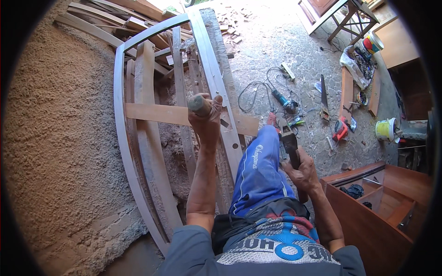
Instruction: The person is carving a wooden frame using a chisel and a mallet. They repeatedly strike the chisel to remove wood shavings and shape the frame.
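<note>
My left hand (pixel 206 122) is closed around an upright handle with a round, worn, grey-green end (pixel 199 106); whatever lies below the fist is hidden. It sits over a pale wooden frame (pixel 214 76) with a curved far side and a straight rail. Slots and a round hole show in the rail beside my wrist. Under the frame a flat board (pixel 156 113) runs crosswise. By my right knee, my right hand (pixel 301 171) grips the black handle of a hammer-like tool (pixel 290 142), whose head I cannot make out clearly.
Sawdust (pixel 64 138) is heaped at left, with stacked planks (pixel 106 18) behind the frame. On the floor lie a corded angle grinder (pixel 285 102), a handsaw (pixel 324 94) and a red power tool (pixel 340 129). A brown wooden cabinet (pixel 359 216) stands at right, near a white bucket (pixel 386 129).
</note>
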`<move>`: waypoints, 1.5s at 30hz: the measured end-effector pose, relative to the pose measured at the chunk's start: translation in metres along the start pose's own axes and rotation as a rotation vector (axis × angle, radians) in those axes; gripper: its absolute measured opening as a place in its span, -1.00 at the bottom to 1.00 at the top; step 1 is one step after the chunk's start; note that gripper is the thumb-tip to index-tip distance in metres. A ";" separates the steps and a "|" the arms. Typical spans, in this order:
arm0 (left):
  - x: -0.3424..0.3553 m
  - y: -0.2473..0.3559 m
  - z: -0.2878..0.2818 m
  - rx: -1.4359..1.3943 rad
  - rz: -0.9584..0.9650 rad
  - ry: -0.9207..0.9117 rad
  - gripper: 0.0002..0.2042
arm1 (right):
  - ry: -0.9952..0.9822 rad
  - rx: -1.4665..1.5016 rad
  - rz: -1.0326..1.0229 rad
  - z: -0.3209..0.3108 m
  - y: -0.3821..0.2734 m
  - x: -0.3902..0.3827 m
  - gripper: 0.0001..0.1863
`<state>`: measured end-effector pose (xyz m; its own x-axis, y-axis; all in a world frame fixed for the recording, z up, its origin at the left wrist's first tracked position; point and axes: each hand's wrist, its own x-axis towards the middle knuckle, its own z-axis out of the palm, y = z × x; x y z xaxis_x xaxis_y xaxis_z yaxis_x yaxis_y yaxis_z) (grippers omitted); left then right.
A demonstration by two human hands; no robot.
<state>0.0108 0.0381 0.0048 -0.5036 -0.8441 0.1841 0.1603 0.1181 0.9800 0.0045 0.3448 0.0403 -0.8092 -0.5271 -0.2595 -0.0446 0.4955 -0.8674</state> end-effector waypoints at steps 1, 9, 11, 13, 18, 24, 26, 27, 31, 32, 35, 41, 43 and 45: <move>-0.001 -0.003 -0.002 0.025 0.010 -0.020 -0.79 | -0.001 -0.003 0.008 0.000 0.001 0.000 -0.64; -0.008 -0.010 -0.013 0.079 -0.030 -0.013 -0.78 | -0.006 -0.055 -0.023 0.003 -0.004 0.002 -0.65; -0.009 -0.012 -0.012 0.053 -0.004 0.037 -0.79 | -0.019 -0.066 -0.031 0.005 -0.009 0.002 -0.65; -0.016 -0.015 -0.013 0.044 0.016 0.060 -0.80 | -0.035 -0.091 -0.052 0.005 -0.015 0.007 -0.63; -0.036 -0.006 -0.006 0.138 0.049 -0.043 -0.87 | -0.117 -0.287 -0.487 -0.008 -0.083 0.045 -0.57; -0.053 -0.081 -0.029 0.378 0.410 -0.210 -0.71 | -0.259 -0.620 -0.654 0.004 -0.136 0.071 -0.71; -0.068 -0.048 -0.016 0.144 0.230 -0.244 -0.79 | -0.263 -0.542 -0.623 0.001 -0.118 0.071 -0.69; -0.084 -0.024 -0.004 0.108 0.238 -0.312 -0.81 | -0.209 -0.487 -0.583 -0.001 -0.106 0.063 -0.69; -0.125 -0.023 0.014 0.309 0.677 -0.851 -0.86 | 0.021 -0.232 -0.392 -0.012 -0.054 0.032 -0.61; -0.131 -0.027 0.021 0.345 0.702 -0.855 -0.88 | 0.067 -0.213 -0.329 -0.015 -0.044 0.023 -0.61; -0.116 -0.008 0.046 0.331 0.782 -0.630 -0.82 | 0.202 -0.162 -0.183 -0.031 -0.015 0.007 -0.62; -0.139 0.069 0.116 -0.447 -0.105 -0.458 -0.83 | 0.301 -0.129 -0.352 -0.041 0.004 0.015 -0.63; -0.145 0.074 0.123 -0.613 -0.426 -0.461 -0.83 | 0.236 0.025 -0.307 -0.045 0.007 0.014 -0.61; -0.145 0.054 0.118 -0.660 -0.622 -0.530 -0.83 | 0.152 0.158 -0.247 -0.047 0.016 0.008 -0.60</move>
<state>-0.0074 0.2288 0.0400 -0.9376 -0.3025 -0.1715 0.0970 -0.7011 0.7064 -0.0304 0.3812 0.0441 -0.8639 -0.5032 0.0224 -0.1679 0.2459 -0.9546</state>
